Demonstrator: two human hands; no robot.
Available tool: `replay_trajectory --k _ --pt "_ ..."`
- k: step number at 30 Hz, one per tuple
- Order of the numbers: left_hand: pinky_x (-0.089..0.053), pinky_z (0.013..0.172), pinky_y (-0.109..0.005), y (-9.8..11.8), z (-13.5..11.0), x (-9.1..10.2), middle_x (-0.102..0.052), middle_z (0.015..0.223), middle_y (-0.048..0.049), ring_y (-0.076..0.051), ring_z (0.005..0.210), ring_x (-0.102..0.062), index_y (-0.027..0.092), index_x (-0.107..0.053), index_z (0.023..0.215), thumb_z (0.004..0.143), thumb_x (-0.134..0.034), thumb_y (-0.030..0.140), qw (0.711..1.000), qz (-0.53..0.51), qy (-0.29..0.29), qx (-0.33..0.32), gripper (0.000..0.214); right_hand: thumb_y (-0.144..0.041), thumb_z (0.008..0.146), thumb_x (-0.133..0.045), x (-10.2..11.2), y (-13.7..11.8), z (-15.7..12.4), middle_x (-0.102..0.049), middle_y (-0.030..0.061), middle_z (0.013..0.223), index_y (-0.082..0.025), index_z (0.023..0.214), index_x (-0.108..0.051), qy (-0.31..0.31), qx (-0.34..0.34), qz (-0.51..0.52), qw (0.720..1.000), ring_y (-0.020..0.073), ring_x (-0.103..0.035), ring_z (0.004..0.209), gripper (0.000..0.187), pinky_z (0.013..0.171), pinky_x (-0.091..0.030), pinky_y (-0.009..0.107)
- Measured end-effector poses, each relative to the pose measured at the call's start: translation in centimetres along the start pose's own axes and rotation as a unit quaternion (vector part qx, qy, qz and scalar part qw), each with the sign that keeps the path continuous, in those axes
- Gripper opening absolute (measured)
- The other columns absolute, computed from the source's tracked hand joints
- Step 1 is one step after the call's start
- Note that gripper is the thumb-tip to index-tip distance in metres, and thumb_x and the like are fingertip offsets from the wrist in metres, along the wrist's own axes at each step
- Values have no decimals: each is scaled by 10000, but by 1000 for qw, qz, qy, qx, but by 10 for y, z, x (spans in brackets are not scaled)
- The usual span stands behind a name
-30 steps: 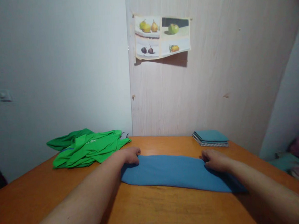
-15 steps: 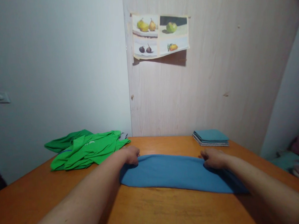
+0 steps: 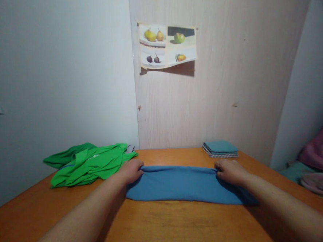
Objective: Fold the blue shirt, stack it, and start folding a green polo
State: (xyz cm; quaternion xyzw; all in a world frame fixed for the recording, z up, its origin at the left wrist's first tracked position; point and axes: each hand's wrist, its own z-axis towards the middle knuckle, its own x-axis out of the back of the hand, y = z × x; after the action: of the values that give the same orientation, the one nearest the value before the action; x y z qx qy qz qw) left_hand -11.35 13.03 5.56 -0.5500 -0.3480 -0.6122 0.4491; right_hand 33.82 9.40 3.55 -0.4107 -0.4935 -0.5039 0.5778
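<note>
A blue folded cloth (image 3: 179,184), long and narrow, lies across the orange-brown table (image 3: 162,227) in front of me. My left hand (image 3: 133,171) pinches its far edge near the left end. Toward the right end, my right hand (image 3: 228,171) grips the same edge, its fingers closed on the fabric. Between my hands the far edge is pulled straight and slightly raised. The near edge rests on the tabletop. The cloth's far right corner is partly hidden by my right hand and forearm.
Crumpled green clothing (image 3: 95,163) lies at the back left of the table. A neat stack of folded cloths (image 3: 220,149), teal on top, sits at the back right. Fruit pictures (image 3: 167,44) hang on the wall behind. Pink fabric (image 3: 320,147) lies off the table's right side.
My fingers have closed on the cloth's far edge, which is now drawn taut and a little lifted. The view has shifted slightly to the right.
</note>
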Motion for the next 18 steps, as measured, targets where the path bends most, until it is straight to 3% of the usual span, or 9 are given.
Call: replay_trajectory --k 6,10,13,18 --pt "-432 769 -318 -1 -20 7 -711 972 -46 -246 932 -651 250 -644 927 908 -504 287 999 -13 30 -7 147 -221 873 -445 9 -3 -24 -715 99 907 -208 1019 -591 49 -33 0 998 249 -637 799 207 658 -320 319" --pt "-410 742 -299 -1 -43 23 -709 921 -41 -231 876 -643 246 -657 901 916 -493 267 996 -63 47 -32 166 -232 906 -418 15 1 -52 -733 105 1001 -210 1111 -622 111 15 -3 994 265 -655 911 291 773 -396 360" --pt "-396 748 -299 6 -75 38 -696 858 -35 -222 831 -621 244 -665 858 917 -505 286 990 -108 68 -61 175 -270 927 -416 17 3 -84 -727 105 1092 -219 1152 -643 163 49 1 985 275 -651 989 324 882 -420 408" --pt "-357 883 -360 29 -144 49 -675 873 -18 -207 864 -590 244 -647 865 934 -459 220 979 -103 136 -109 201 -364 931 -485 7 -7 -155 -726 84 1082 -253 1224 -627 215 74 2 974 277 -652 976 344 902 -454 439"
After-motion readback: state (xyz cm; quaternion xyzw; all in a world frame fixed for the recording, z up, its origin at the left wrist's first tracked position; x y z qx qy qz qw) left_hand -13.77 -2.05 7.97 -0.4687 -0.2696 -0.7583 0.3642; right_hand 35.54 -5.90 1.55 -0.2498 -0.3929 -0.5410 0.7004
